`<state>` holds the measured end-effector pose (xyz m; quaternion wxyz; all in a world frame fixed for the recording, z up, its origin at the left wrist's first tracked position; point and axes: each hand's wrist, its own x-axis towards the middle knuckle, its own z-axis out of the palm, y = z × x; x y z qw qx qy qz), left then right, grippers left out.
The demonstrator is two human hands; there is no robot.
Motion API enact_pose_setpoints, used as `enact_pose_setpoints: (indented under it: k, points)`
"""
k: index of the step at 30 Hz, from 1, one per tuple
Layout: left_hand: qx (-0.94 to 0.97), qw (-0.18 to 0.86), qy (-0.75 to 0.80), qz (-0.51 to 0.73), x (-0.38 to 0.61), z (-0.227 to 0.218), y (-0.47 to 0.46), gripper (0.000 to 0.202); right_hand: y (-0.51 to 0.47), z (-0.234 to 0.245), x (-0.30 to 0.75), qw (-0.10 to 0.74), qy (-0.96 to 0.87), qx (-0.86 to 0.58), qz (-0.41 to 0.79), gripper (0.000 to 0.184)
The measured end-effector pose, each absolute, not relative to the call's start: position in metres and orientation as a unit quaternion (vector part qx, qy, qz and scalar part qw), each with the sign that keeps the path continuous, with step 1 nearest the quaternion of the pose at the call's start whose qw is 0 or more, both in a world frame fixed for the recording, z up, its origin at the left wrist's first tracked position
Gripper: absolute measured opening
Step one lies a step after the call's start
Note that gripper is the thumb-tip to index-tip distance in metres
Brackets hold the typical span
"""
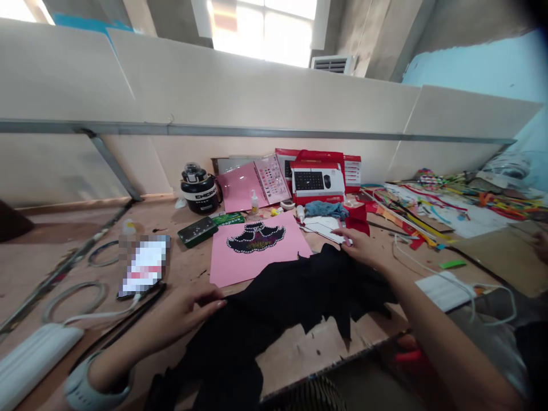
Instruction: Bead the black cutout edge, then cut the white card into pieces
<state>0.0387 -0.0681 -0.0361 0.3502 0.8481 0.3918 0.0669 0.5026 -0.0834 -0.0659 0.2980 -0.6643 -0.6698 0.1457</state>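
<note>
A piece of black cloth point(295, 288) with ragged, cut edges lies spread over the near part of the table and hangs toward the front edge. My left hand point(201, 305) pinches its left upper edge between thumb and finger. At the cloth's upper right corner, my right hand point(362, 246) grips it with bent fingers, close to some white cards point(323, 227). Just beyond the cloth is a pink sheet point(226, 271), partly covered by it. On that sheet sits a black piece edged with white beads point(257, 238).
A dark green box point(197, 232), a black bottle point(200, 191) and a lit phone point(145, 265) stand or lie left. Keyboard boxes point(319, 181) lean at the back. Coloured strips point(411, 214) and a white folded item point(445, 290) lie right.
</note>
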Motion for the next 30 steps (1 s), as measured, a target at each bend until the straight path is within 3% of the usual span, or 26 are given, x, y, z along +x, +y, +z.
enact_pose_setpoints:
  k: [4,10,18,23,30]
  points:
    - [0.853,0.339,0.39,0.071,0.036,-0.038,-0.075,0.031,-0.052,-0.056,0.476,0.248,-0.728,-0.616,0.168,0.05]
    - [0.827,0.311,0.449,0.137,0.033,-0.046,-0.087,0.041,-0.009,-0.058,0.443,0.227,-0.766,-0.58,0.157,0.035]
    - [0.852,0.271,0.414,0.172,0.033,-0.052,-0.096,0.03,0.036,-0.067,0.401,0.194,-0.765,-0.604,0.11,0.061]
    - [0.882,0.233,0.369,0.18,0.029,-0.065,-0.096,0.029,0.075,-0.059,0.412,0.158,-0.711,-0.685,0.038,0.031]
    - [0.902,0.182,0.331,0.207,0.03,-0.063,-0.098,0.025,0.105,-0.065,0.428,0.111,-0.658,-0.745,-0.004,0.028]
